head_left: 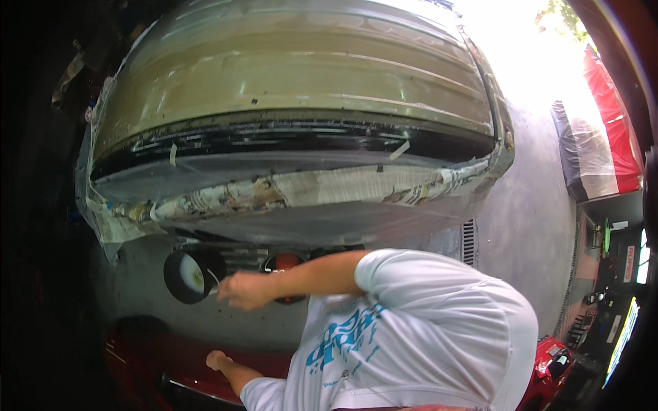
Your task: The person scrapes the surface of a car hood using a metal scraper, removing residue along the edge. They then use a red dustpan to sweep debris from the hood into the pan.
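Note:
My right hand [245, 290] is closed at the side of a black bucket [177, 279], on what looks like its thin pale handle. The bucket hangs tilted, and its mouth shows a whitish inside with a greenish patch. My bare right forearm reaches left across the view. Lower down, over a dark red car, my left hand [218, 359] is curled closed, and I see nothing in it. Above both hands stands a vehicle with an olive-beige ribbed roof [295, 75]. Newspaper [322, 186] and clear plastic sheeting [308, 220] are taped along its edge.
The dark red car [264, 362] lies behind my left arm. Beside my right forearm is an orange-red round thing [282, 262] with a dark rim. A floor drain grate [468, 241] runs along the concrete. A red and white cover [603, 130] stands at the far right.

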A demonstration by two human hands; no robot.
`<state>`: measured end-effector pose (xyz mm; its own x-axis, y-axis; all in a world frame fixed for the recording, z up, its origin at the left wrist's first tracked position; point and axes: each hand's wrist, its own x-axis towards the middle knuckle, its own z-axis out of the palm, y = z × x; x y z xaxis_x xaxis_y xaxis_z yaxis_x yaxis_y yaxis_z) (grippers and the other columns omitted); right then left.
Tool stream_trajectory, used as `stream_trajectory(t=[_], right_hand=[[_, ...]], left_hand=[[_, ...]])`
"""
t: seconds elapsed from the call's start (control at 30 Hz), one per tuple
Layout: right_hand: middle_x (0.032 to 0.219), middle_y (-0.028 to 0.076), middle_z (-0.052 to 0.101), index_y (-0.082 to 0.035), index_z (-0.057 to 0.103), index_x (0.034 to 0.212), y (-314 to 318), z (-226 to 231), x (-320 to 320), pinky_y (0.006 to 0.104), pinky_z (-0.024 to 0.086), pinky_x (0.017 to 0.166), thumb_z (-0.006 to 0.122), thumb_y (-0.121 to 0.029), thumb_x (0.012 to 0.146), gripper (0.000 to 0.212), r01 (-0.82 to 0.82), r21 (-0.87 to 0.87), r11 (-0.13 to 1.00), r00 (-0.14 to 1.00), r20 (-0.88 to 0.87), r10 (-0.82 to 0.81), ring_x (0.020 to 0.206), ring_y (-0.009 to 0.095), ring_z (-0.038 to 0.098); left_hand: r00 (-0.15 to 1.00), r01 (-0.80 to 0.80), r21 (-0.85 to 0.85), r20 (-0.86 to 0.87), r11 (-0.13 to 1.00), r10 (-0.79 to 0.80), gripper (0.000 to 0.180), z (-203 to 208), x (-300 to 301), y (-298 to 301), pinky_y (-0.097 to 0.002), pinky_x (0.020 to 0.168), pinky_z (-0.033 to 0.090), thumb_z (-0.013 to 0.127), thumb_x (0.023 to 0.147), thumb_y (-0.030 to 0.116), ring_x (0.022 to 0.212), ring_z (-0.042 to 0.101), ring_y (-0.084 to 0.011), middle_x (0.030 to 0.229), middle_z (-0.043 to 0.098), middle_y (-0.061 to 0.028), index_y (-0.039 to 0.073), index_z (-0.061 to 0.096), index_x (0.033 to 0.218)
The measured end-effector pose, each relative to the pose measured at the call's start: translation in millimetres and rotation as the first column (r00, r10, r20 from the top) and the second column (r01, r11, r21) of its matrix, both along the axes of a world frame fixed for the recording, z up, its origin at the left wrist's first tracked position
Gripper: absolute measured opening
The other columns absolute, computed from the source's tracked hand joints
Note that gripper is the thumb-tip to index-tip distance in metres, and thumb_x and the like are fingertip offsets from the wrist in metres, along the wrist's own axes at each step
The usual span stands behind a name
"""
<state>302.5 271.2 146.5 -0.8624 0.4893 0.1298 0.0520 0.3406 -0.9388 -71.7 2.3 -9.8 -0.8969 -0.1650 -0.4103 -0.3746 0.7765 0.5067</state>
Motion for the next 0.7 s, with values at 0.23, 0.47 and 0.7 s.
stream_trajectory(t=[0.23, 0.47, 0.7], right_hand=[[0.116, 0.019, 0.071, -0.005, 0.070, 0.125, 75.2, 7.7, 217.1, 0.0460, 0.057, 0.093, 0.065, 0.000, 0.094, 0.031, 0.774, 0.121, 0.622, 0.633, -0.125, -0.764, 0.105, 0.038, 0.070], [0.134, 0.020, 0.069, -0.001, 0.068, 0.129, 98.9, 37.8, 472.5, 0.0529, 0.045, 0.111, 0.052, -0.045, 0.107, 0.052, 0.531, 0.847, 0.028, -0.332, 0.238, -0.913, 0.128, 0.037, 0.063], [0.131, 0.023, 0.068, 0.001, 0.072, 0.122, 150.5, 18.2, 420.0, 0.0521, 0.042, 0.109, 0.039, -0.051, 0.109, 0.063, 0.483, 0.835, 0.263, -0.475, 0.502, -0.723, 0.128, 0.035, 0.060]], left_hand=[[0.812, 0.518, -0.450, -0.008, 0.727, -0.584, 0.049, 2.4, -4.8, 29.5, -0.0497, 0.104, 0.053, 0.072, 0.095, 0.031, 0.124, 0.065, -0.0430, 0.131, 0.069, -0.0251, -0.002, 0.068, 0.131], [0.315, 0.781, -0.412, -0.390, 0.470, -0.865, 0.059, 32.3, 96.0, 186.7, -0.0521, 0.116, 0.041, 0.071, 0.093, 0.017, 0.137, 0.052, -0.0455, 0.143, 0.059, -0.0277, -0.001, 0.055, 0.147], [-0.233, 0.970, -0.233, -0.820, -0.067, -0.523, 0.056, 141.2, 365.6, 439.6, -0.0525, 0.122, 0.032, 0.069, 0.101, 0.021, 0.150, 0.040, -0.0418, 0.153, 0.054, -0.0155, 0.004, 0.051, 0.151]])
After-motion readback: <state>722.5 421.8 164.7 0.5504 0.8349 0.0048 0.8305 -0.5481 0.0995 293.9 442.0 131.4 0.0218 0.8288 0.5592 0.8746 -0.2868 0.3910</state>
